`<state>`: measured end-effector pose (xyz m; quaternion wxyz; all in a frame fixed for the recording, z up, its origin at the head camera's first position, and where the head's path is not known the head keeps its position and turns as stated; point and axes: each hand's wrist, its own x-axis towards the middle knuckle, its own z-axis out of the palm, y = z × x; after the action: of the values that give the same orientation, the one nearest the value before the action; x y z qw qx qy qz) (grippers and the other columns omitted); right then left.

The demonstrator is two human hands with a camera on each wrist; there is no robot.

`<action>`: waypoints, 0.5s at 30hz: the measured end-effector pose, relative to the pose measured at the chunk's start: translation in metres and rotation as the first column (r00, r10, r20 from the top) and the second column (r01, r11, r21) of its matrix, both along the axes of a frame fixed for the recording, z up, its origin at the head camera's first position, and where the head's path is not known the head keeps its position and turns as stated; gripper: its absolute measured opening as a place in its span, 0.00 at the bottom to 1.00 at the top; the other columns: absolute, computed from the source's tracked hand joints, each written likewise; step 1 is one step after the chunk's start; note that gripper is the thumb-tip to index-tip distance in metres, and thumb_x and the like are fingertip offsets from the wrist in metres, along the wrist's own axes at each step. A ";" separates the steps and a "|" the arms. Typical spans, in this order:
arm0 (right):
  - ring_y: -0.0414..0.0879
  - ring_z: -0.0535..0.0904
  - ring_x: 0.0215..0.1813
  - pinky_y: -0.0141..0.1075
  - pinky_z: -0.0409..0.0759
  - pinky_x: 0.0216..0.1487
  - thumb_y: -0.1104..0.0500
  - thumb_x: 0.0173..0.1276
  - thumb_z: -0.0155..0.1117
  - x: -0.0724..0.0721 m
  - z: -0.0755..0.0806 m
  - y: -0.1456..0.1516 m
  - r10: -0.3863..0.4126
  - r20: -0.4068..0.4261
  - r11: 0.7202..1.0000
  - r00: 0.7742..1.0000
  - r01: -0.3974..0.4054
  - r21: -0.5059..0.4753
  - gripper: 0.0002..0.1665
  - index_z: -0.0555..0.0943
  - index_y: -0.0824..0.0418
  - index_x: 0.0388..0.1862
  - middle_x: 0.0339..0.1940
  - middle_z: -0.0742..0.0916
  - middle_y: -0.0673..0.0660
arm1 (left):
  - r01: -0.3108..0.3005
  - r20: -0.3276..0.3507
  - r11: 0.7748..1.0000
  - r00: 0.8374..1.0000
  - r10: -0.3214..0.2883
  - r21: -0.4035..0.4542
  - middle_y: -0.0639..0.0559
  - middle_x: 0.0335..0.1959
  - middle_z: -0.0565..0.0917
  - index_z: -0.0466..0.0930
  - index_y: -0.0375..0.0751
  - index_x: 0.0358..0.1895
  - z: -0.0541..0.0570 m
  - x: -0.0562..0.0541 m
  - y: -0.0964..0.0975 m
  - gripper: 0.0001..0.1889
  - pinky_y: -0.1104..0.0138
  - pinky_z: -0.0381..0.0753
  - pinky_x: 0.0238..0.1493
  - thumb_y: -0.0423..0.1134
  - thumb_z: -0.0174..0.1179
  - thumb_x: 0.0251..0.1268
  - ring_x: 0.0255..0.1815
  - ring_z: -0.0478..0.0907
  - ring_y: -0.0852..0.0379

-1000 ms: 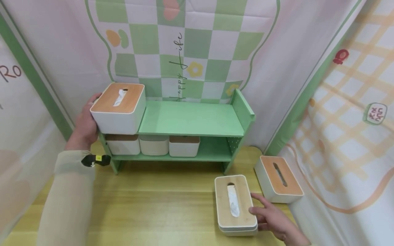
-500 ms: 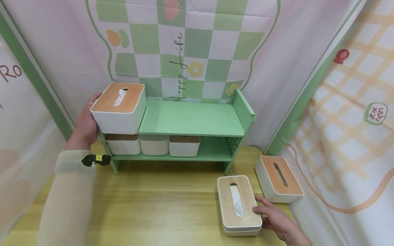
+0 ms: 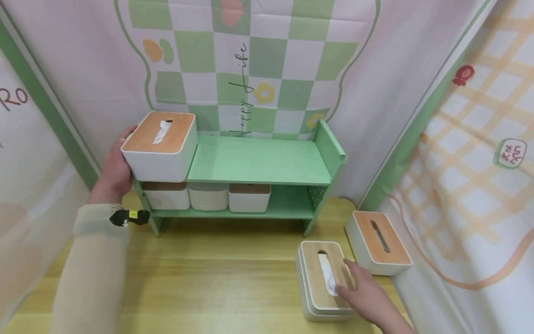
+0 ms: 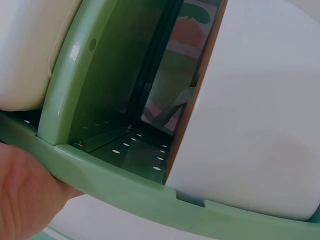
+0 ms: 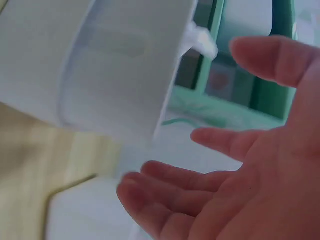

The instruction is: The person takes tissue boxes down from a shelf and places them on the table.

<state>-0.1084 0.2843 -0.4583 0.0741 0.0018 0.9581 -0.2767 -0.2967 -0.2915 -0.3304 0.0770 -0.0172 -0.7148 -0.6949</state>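
Note:
In the head view, a tissue box point(image 3: 158, 164) with an orange-brown wooden lid stands on the left end of the green shelf point(image 3: 258, 160). My left hand point(image 3: 114, 171) lies along the left side of that box and the shelf end; its fingers are partly hidden. In the left wrist view, part of this hand point(image 4: 27, 195) is against the shelf's green side panel point(image 4: 125, 187). A tissue box point(image 3: 313, 269) with a pale wooden lid sits over another white box point(image 3: 306, 299) on the table. My right hand point(image 3: 367, 294) overlaps its right edge, fingers spread; the right wrist view shows nothing between them.
Several boxes point(image 3: 250, 202) line the lower shelf from its left end. Another tissue box point(image 3: 377, 241) with an orange-brown lid stands to the right of the stack, beside the patterned curtain point(image 3: 467, 185). Cloth hangs behind the shelf and on both sides of the wooden table point(image 3: 208, 278).
The upper pale-lidded box has shifted right, and the lower box now shows along its left side. My right hand has come further over the lid's right edge. The left hand stays in place.

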 end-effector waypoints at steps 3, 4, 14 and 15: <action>0.75 0.68 0.64 0.68 0.69 0.59 0.47 0.61 0.73 0.006 0.005 -0.010 0.077 -0.062 0.992 0.995 -0.071 0.103 0.47 0.67 0.68 0.73 0.67 0.69 0.78 | 0.000 0.004 1.000 1.000 0.000 0.006 0.50 0.81 0.48 0.51 0.72 0.78 0.000 0.000 0.000 0.27 0.50 0.59 0.72 0.62 0.25 0.80 0.77 0.52 0.45; 0.74 0.69 0.63 0.67 0.70 0.58 0.47 0.59 0.74 0.007 0.005 -0.013 0.103 -0.083 0.987 0.991 -0.092 0.129 0.47 0.69 0.66 0.72 0.67 0.70 0.77 | -0.001 0.005 1.000 1.000 0.001 0.010 0.50 0.81 0.48 0.51 0.72 0.78 0.000 0.000 0.000 0.27 0.50 0.59 0.72 0.62 0.25 0.80 0.77 0.52 0.45; 0.65 0.73 0.63 0.61 0.77 0.54 0.49 0.51 0.80 0.019 -0.005 -0.033 0.476 -0.220 0.851 0.851 -0.383 0.359 0.40 0.79 0.54 0.65 0.64 0.77 0.68 | 0.003 0.006 1.000 1.000 -0.003 0.007 0.52 0.81 0.49 0.50 0.72 0.78 0.000 0.000 0.001 0.28 0.49 0.58 0.72 0.63 0.26 0.79 0.77 0.52 0.45; 0.64 0.73 0.63 0.60 0.78 0.53 0.50 0.52 0.80 0.019 -0.007 -0.035 0.498 -0.217 0.839 0.840 -0.403 0.367 0.39 0.80 0.53 0.64 0.64 0.77 0.67 | 0.004 0.007 1.000 1.000 -0.004 0.005 0.52 0.81 0.49 0.50 0.72 0.78 0.000 0.000 0.001 0.28 0.49 0.58 0.72 0.63 0.26 0.79 0.77 0.52 0.45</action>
<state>-0.0892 0.2497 -0.4650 -0.0115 -0.2574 0.9615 -0.0960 -0.2966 -0.2909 -0.3306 0.0732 -0.0161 -0.7134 -0.6967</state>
